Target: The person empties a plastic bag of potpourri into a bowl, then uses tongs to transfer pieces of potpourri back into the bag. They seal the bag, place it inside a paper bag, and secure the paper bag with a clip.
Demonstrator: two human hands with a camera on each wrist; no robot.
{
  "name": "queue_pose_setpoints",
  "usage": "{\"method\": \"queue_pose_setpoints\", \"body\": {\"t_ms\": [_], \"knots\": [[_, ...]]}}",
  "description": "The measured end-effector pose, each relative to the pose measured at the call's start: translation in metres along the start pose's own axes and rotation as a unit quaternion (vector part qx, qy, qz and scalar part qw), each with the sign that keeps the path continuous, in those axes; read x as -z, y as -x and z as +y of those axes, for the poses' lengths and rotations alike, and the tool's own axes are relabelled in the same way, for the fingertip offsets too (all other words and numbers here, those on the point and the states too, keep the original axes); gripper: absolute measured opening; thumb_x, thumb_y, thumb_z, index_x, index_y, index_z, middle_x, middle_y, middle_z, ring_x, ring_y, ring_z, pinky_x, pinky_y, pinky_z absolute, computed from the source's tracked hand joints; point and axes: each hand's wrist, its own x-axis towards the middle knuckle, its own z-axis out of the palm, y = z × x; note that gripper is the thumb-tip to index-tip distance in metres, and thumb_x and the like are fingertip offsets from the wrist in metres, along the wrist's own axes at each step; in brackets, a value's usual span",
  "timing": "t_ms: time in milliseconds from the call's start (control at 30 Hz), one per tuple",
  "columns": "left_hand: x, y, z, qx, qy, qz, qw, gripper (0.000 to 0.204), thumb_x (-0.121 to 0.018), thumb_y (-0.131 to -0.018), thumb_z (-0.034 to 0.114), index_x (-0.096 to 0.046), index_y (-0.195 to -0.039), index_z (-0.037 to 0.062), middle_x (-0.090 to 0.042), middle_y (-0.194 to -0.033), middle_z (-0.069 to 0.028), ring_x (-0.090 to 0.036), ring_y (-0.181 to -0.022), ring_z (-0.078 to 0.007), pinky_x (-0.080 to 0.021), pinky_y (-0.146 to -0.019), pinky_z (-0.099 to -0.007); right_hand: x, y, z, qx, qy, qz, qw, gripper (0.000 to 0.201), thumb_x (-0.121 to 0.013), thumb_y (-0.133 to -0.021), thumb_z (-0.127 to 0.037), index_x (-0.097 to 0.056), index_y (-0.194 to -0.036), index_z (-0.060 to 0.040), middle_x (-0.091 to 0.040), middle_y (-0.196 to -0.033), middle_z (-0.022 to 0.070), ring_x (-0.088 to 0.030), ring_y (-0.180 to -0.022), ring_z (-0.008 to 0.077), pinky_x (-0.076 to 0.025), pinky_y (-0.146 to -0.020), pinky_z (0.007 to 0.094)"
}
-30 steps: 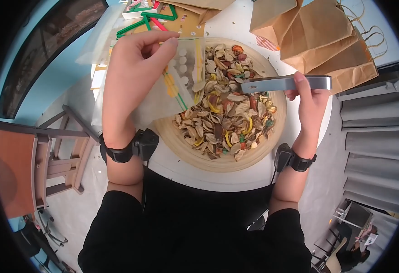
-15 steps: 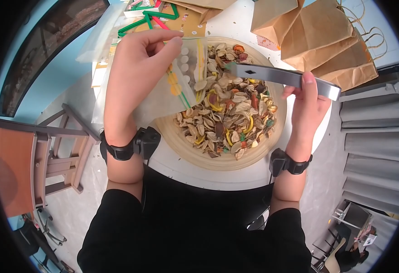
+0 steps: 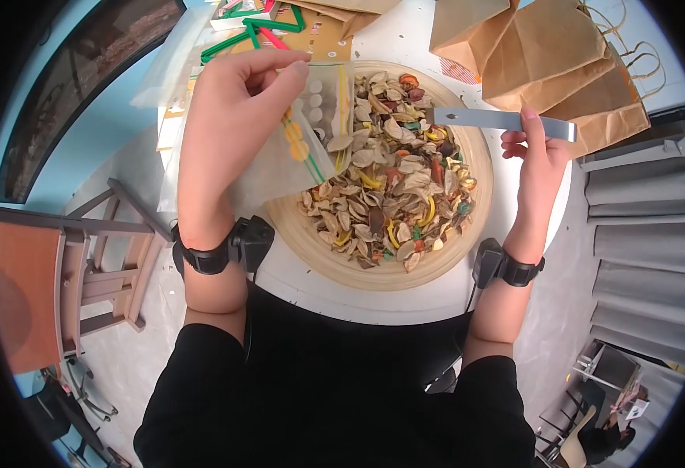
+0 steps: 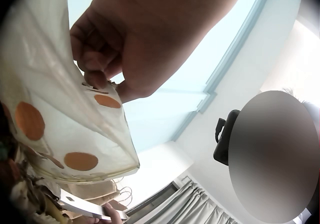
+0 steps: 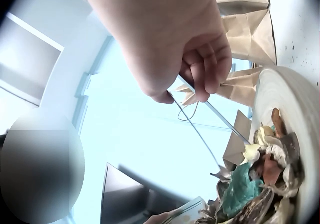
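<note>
Your left hand [image 3: 229, 125] sits in the upper left of the head view, thumb and fingers pinching the top edge of a translucent plastic bag with orange dots and yellow-green stripes [image 3: 299, 152]; the bag hangs open-mouthed over the left rim of the wide round pale wooden bowl [image 3: 311, 246] at centre frame. In the left wrist view the same pinch shows at the upper left, with the bag [image 4: 60, 129] bulging below your fingers. Your right hand [image 3: 537, 160], at the right of the head view, is closed round the handle end of flat grey metal tongs [image 3: 498, 119], which lie nearly level, tips over the upper part of the bowl. The tips hover just above the heap of dried beige, brown and coloured potpourri petals [image 3: 393, 187]. Brown paper bags [image 3: 553, 62] lie at the upper right.
</note>
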Motion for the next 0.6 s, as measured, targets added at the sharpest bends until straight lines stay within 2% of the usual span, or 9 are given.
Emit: {"method": "queue_pose_setpoints", "body": {"t_ms": [67, 300, 500, 600], "knots": [[-0.001, -0.001, 0.001, 0.006, 0.000, -0.002, 1.000, 0.027, -0.065, -0.087, 0.015, -0.070, -0.101, -0.0069, -0.048, -0.061, 0.0069, -0.040, -0.058, -0.0009, -0.033, -0.052, -0.0212, 0.002, -0.005, 0.004, -0.029, -0.010, -0.017, 0.999, 0.034, -0.066, -0.091, -0.030, -0.069, -0.082, 0.0028, -0.064, -0.065, 0.0068, -0.057, -0.058, 0.0104, -0.046, -0.055, 0.0242], [-0.001, -0.001, 0.000, 0.002, 0.004, -0.003, 1.000, 0.027, -0.065, -0.087, 0.016, -0.069, -0.101, -0.0071, -0.048, -0.061, 0.0071, -0.040, -0.057, -0.0009, -0.032, -0.052, -0.0214, -0.008, -0.002, 0.012, -0.036, -0.020, -0.104, 0.994, 0.033, -0.067, -0.092, -0.027, -0.070, -0.082, 0.0043, -0.064, -0.066, 0.0070, -0.058, -0.057, 0.0107, -0.046, -0.053, 0.0242], [0.000, -0.002, -0.001, -0.002, 0.004, -0.004, 1.000, 0.027, -0.065, -0.087, 0.016, -0.069, -0.101, -0.0071, -0.047, -0.060, 0.0070, -0.040, -0.057, -0.0010, -0.032, -0.051, -0.0216, -0.014, 0.003, 0.010, -0.026, -0.021, -0.076, 0.997, 0.029, -0.068, -0.091, -0.022, -0.070, -0.085, 0.0058, -0.065, -0.066, 0.0081, -0.056, -0.054, 0.0109, -0.046, -0.052, 0.0243], [0.001, -0.002, -0.007, -0.009, -0.020, -0.016, 1.000, 0.025, -0.063, -0.093, 0.019, -0.072, -0.109, 0.0024, -0.052, -0.065, 0.0095, -0.038, -0.057, 0.0006, -0.026, -0.049, -0.0200, -0.013, 0.004, 0.007, -0.022, -0.058, -0.064, 0.996, 0.030, -0.066, -0.092, -0.023, -0.069, -0.083, 0.0062, -0.064, -0.065, 0.0088, -0.056, -0.054, 0.0117, -0.046, -0.052, 0.0249]]}}
